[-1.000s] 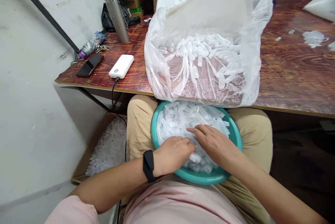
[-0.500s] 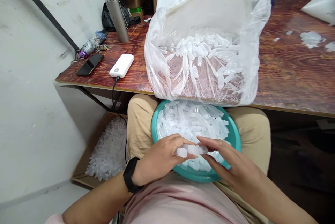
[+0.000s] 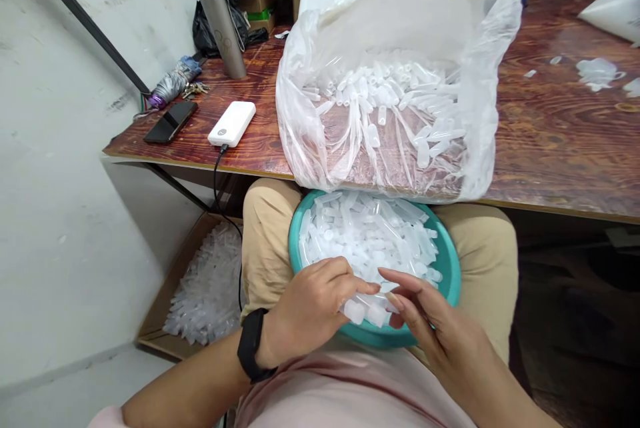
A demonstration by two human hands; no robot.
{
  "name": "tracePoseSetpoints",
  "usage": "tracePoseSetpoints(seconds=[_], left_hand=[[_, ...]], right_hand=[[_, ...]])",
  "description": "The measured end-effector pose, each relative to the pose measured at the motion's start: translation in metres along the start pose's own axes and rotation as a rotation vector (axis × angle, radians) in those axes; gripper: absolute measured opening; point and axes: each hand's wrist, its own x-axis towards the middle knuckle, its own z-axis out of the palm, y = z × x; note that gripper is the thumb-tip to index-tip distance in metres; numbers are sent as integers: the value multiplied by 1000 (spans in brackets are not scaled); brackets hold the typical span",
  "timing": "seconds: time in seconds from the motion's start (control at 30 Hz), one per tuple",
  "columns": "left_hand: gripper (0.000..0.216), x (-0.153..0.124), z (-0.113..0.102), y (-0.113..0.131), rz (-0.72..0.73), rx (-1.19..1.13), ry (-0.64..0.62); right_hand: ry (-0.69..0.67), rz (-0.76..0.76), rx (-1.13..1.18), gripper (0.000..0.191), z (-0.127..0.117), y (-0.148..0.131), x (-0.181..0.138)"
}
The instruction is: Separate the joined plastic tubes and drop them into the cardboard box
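Over the near side of a teal basin on my lap, my left hand is closed around a few translucent white plastic pieces. Their blunt ends stick out toward my right hand. The thumb and fingers of that hand pinch the right end of these pieces, with the index finger raised. Many similar loose pieces fill the basin. My left palm hides part of what it holds.
A clear plastic bag lies open on the wooden table with small white tubes inside. On the left are a power bank, a phone and a steel bottle. Below stands a cardboard box of translucent pieces.
Both hands have come slightly nearer my body. The held pieces have tilted, so more blunt ends face me, and my right fingers have closed in on them.
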Motion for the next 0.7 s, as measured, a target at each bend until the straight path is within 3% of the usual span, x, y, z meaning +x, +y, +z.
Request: tracePoseSetpoints(seconds=[0.1, 0.2, 0.33, 0.5, 0.63, 0.7], left_hand=[[22, -1, -1, 1, -79, -77, -21], [21, 0, -2, 3, -104, -127, -71], [18, 2, -1, 3, -169, -197, -67], [17, 3, 2, 0, -125, -202, -63], [14, 2, 5, -3, -107, -183, -47], [16, 3, 4, -6, -46, -104, -80]], right_hand=[[-22, -118, -23, 44, -2, 0, 1], [-63, -134, -55, 39, -4, 3, 2], [-36, -257, -95, 41, 0, 7, 2], [-110, -102, -20, 36, 3, 7, 2], [-53, -258, -12, 33, 6, 4, 2], [-73, -159, 45, 26, 7, 1, 4]])
